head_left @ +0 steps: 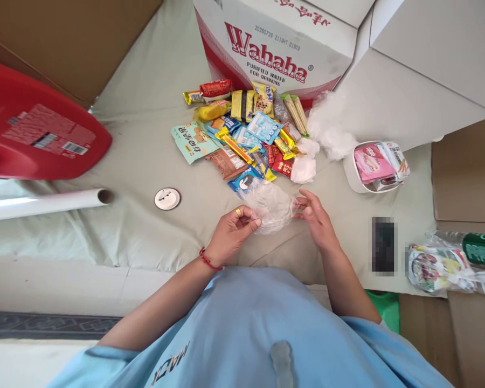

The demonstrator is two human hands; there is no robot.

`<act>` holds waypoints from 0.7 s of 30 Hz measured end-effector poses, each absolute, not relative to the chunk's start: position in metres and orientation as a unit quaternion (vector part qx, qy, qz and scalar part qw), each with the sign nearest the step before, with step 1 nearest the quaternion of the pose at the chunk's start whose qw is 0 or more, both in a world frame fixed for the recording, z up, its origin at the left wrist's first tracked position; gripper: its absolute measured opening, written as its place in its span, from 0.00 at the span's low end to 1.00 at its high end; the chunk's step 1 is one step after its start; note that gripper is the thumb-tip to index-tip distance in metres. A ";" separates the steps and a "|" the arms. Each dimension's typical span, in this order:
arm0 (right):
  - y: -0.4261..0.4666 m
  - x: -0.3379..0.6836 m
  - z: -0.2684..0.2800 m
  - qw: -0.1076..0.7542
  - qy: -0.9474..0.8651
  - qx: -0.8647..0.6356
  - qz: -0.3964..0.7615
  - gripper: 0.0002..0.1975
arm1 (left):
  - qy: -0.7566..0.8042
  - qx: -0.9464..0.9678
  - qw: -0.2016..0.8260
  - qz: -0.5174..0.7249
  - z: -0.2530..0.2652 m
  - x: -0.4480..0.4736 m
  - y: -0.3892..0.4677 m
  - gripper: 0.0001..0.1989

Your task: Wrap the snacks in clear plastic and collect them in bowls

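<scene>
A crumpled clear plastic bag (272, 207) is spread between my two hands, low over the cloth-covered surface. My left hand (233, 233) pinches its left edge between thumb and fingers. At the right edge of the bag, the curled fingertips of my right hand (316, 218) hold the thin film, with the index finger lifted a little apart. Just beyond the bag lies a pile of packaged snacks, with a blue packet (244, 180) nearest, a brown packet (227, 163), a mint-green pouch (193, 143) and a light-blue sachet (264, 127). White crumpled wrappers (304, 168) lie at the pile's right side.
A Wahaha water carton (275, 48) stands behind the pile. To the right are a white tub (350, 175) holding packets, and a blurred-out dark object (383, 245). On the left are a round pin badge (167, 199), a white tube (44, 203) and a red container (44, 124).
</scene>
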State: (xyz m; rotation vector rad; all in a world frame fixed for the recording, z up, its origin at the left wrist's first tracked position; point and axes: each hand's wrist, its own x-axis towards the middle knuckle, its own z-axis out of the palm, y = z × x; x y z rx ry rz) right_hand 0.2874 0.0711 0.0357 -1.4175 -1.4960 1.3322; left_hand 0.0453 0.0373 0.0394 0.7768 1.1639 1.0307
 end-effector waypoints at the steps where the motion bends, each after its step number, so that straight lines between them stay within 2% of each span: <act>1: 0.074 0.283 0.036 0.324 -0.592 -0.544 0.498 0.34 | 0.505 0.344 0.651 0.451 0.040 0.046 0.037 0.19; 3: 0.078 0.275 0.038 0.308 -0.626 -0.561 0.445 0.32 | 0.505 0.334 0.652 0.456 0.038 0.046 0.037 0.20; 5: 0.080 0.272 0.042 0.331 -0.652 -0.573 0.370 0.27 | 0.519 0.311 0.645 0.467 0.035 0.044 0.035 0.21; 8: 0.076 0.273 0.052 0.352 -0.738 -0.501 0.284 0.25 | 0.542 0.290 0.638 0.464 0.028 0.039 0.032 0.22; 10: 0.073 0.273 0.055 0.298 -0.820 -0.416 0.256 0.25 | 0.545 0.276 0.643 0.461 0.024 0.037 0.031 0.22; 13: 0.070 0.270 0.047 0.208 -0.883 -0.361 0.216 0.12 | 0.529 0.235 0.665 0.473 0.023 0.037 0.031 0.25; 15: 0.070 0.266 0.038 0.195 -0.881 -0.377 0.209 0.08 | 0.513 0.207 0.684 0.475 0.026 0.039 0.032 0.26; 21: 0.065 0.256 0.029 0.257 -0.825 -0.407 0.296 0.10 | 0.484 0.275 0.703 0.442 0.032 0.045 0.032 0.30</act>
